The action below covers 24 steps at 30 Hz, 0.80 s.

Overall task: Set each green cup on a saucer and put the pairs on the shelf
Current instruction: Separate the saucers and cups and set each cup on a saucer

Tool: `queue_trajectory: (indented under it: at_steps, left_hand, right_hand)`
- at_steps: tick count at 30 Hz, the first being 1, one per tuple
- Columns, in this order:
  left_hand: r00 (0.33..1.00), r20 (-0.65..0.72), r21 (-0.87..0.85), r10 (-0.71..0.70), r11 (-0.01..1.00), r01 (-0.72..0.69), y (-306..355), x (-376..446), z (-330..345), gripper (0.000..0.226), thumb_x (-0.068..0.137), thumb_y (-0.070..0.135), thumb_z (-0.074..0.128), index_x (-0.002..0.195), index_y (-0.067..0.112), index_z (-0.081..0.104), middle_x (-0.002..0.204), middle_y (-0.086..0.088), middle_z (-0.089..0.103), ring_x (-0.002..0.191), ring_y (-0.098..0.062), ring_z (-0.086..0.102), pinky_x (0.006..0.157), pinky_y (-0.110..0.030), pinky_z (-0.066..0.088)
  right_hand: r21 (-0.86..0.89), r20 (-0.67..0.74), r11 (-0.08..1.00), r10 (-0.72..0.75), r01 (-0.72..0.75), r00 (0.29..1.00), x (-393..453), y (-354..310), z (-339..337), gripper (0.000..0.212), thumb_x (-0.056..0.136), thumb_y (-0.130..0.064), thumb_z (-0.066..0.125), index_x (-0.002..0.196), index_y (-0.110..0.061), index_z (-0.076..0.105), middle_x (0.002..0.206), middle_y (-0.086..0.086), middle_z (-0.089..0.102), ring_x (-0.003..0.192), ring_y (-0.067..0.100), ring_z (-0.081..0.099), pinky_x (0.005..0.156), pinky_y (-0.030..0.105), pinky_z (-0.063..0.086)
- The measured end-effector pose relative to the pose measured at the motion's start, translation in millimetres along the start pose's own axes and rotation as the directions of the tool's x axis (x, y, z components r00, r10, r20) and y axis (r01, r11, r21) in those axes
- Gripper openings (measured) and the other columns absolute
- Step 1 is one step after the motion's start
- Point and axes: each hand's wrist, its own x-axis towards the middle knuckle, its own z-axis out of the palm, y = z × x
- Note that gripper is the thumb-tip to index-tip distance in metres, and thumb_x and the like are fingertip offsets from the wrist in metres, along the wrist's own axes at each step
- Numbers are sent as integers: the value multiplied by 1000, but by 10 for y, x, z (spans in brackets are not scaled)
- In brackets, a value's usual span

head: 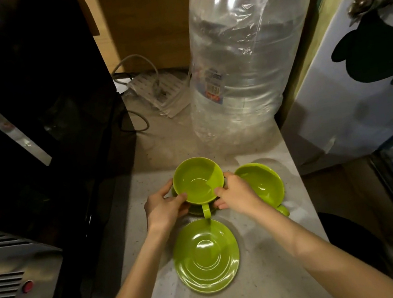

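Green glazed, the cup [198, 180] sits on a saucer [194, 209] of which only a sliver of rim shows beneath it, near the middle of the table [275, 278]. Its handle points straight back toward the person, between the two wrists. The left hand [166, 206] clasps the pair from the left, thumb on the cup's rim and fingers curled under at the saucer's edge; the right hand [233, 193] does the same from the right, so both are closed on the pair and equally near it. Whether the saucer is lifted or resting on the table I cannot tell.

A bare saucer [206, 255] lies just nearer the person, apart from the held pair. A second cup [263, 184] stands tilted just beyond the right hand, its handle also toward the person. Further back stands a large plastic bottle [248, 58] in clear wrap.

No shelf is in view, so the lift must likely carry the pair level, out of this frame.
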Motion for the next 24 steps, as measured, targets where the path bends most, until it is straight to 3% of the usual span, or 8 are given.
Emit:
queue_trajectory:
  at_steps: [4,7,10,13,15,17,20,24]
  left_hand:
    - [999,6,86,36,996,-36,19,-55,7,57,79,12,65,132,17,44,84,-14,70,60,-10,67,54,-21,57]
    - [995,44,441,94,891,-104,81,-139,-25,66,84,38,55,140,16,29,117,-19,64,101,-29,64,89,-42,52]
    - [956,55,658,288,710,-252,216,-392,4,61,88,43,44,137,10,31,133,-16,48,120,-30,48,98,-38,38]
    - [891,91,489,445,759,-429,362,-657,103,32,88,32,50,112,12,57,105,-6,62,94,-20,60,81,-28,45]
    - [949,220,184,227,945,-269,408,-769,238,18,89,25,50,94,11,62,89,-12,67,76,-19,64,65,-25,49]
    - [917,399,92,-15,995,-24,365,-834,393,24,91,24,47,104,7,58,95,-19,64,70,-18,64,60,-23,51]
    - [859,483,157,-168,982,103,171,-837,642,59,91,29,46,141,10,23,110,-11,55,77,-16,63,69,-26,52]
    - [905,392,-34,-167,980,195,-11,-724,908,66,91,17,47,144,9,8,109,-8,53,90,-28,63,76,-31,50]
  right_hand:
    - [48,58,997,52,-55,997,-88,-84,-102,40,88,-2,51,126,4,41,112,32,63,100,41,65,90,51,52]
    - [160,116,982,80,-98,990,-165,-104,-235,50,90,0,50,136,3,30,117,28,60,105,40,63,89,41,52]
    - [257,68,966,-10,-8,998,-244,-53,-465,38,89,0,49,127,2,44,80,9,63,66,17,72,63,24,55]
    - [43,-188,982,-174,185,967,-293,105,-769,23,88,-7,50,108,-5,62,75,6,68,52,-2,63,52,12,49]
    - [-239,-327,947,-288,216,900,-291,249,-948,21,86,-13,54,102,-13,67,92,8,73,80,9,69,72,24,53]
    - [-369,-371,919,-284,141,884,-293,399,-1043,27,86,-17,54,110,-12,65,111,11,70,102,27,65,89,38,50]
    - [-298,-300,954,-125,31,946,-252,617,-1042,37,89,-19,53,124,-8,54,116,15,64,107,31,60,90,37,47]
    - [102,-189,995,17,2,982,-227,815,-939,36,91,-8,47,127,-12,49,83,7,56,66,17,56,42,16,49]
